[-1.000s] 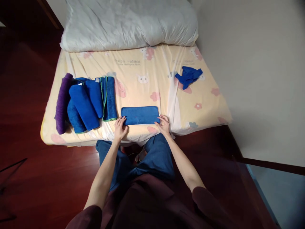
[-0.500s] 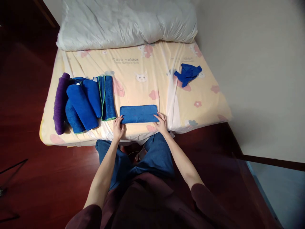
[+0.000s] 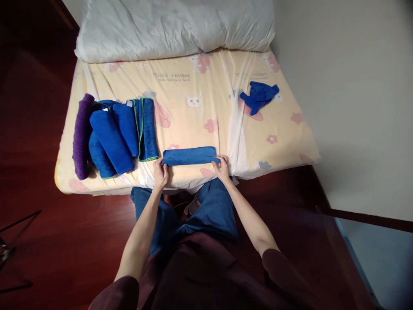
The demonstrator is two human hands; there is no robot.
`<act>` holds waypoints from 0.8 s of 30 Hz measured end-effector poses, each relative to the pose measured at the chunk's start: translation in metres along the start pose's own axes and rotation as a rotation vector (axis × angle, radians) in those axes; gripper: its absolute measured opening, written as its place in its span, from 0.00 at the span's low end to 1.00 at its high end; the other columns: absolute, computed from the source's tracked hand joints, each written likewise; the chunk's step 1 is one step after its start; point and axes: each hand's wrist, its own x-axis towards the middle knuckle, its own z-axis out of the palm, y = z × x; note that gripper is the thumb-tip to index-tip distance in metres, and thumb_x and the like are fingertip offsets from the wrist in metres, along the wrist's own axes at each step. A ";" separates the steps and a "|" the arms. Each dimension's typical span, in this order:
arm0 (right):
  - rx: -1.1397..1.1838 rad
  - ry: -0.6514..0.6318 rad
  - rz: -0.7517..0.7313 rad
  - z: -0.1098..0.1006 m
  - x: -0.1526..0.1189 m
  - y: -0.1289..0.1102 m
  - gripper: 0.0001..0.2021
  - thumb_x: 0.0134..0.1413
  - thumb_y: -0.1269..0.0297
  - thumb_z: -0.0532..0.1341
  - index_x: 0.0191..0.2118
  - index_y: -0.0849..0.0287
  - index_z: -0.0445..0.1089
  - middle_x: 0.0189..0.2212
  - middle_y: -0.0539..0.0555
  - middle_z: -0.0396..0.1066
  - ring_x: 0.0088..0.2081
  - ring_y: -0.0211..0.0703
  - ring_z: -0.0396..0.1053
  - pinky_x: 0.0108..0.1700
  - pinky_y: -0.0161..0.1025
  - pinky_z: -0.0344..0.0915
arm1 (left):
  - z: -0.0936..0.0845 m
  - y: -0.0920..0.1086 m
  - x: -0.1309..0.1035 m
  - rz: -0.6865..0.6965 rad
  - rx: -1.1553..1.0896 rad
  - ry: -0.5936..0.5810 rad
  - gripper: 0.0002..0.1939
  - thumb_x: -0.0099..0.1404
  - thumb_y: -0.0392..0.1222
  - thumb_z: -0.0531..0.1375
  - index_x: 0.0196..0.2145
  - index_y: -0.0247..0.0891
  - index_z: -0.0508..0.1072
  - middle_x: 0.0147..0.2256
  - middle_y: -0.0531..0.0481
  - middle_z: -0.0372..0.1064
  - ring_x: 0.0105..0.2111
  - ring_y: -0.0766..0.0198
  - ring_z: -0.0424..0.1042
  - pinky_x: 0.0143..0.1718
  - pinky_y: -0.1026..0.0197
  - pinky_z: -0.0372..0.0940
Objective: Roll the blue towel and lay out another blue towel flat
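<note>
The person's lap in dark maroon and blue trousers fills the near foreground, both bare forearms reaching forward to the near edge of the bed [image 3: 277, 150]. The left hand [image 3: 160, 173] pinches the left end of a folded blue towel [image 3: 189, 156], fingers curled closed on its corner; the right hand [image 3: 222, 167] grips the right end the same way, fingertips closed over the cloth. The towel lies as a narrow, flat strip running left to right between the two hands, on the pale yellow cartoon-print sheet just inside the bed's near edge.

Further left on the sheet sits a group of rolled blue towels [image 3: 112, 140], packed side by side and touching, with a flat-folded green-edged blue towel [image 3: 147, 129] at their right and a rolled purple towel [image 3: 80, 137] at their far left. Well apart to the right, near the wall, lies a crumpled blue cloth [image 3: 260, 96]. At the far end of the bed rests a bundled white duvet [image 3: 174, 26].
</note>
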 end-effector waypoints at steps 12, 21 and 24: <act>0.014 -0.021 0.150 0.014 0.024 0.009 0.22 0.64 0.40 0.55 0.39 0.55 0.70 0.33 0.55 0.70 0.38 0.48 0.69 0.45 0.43 0.70 | 0.003 0.004 0.001 -0.136 0.067 0.036 0.24 0.77 0.56 0.47 0.57 0.36 0.69 0.49 0.36 0.71 0.49 0.51 0.72 0.55 0.49 0.65; 0.051 -0.031 0.216 0.019 0.042 -0.001 0.25 0.64 0.37 0.54 0.30 0.54 0.65 0.25 0.49 0.64 0.30 0.42 0.64 0.36 0.39 0.65 | 0.008 0.014 0.012 -0.296 0.008 0.095 0.23 0.77 0.57 0.50 0.53 0.36 0.71 0.33 0.47 0.72 0.35 0.58 0.73 0.44 0.55 0.68; 0.052 -0.013 0.223 0.019 0.043 -0.007 0.26 0.64 0.36 0.52 0.29 0.54 0.64 0.24 0.49 0.62 0.28 0.41 0.62 0.34 0.39 0.62 | 0.009 0.015 0.015 -0.346 -0.035 0.106 0.20 0.76 0.56 0.52 0.50 0.37 0.72 0.27 0.52 0.68 0.28 0.62 0.70 0.36 0.60 0.65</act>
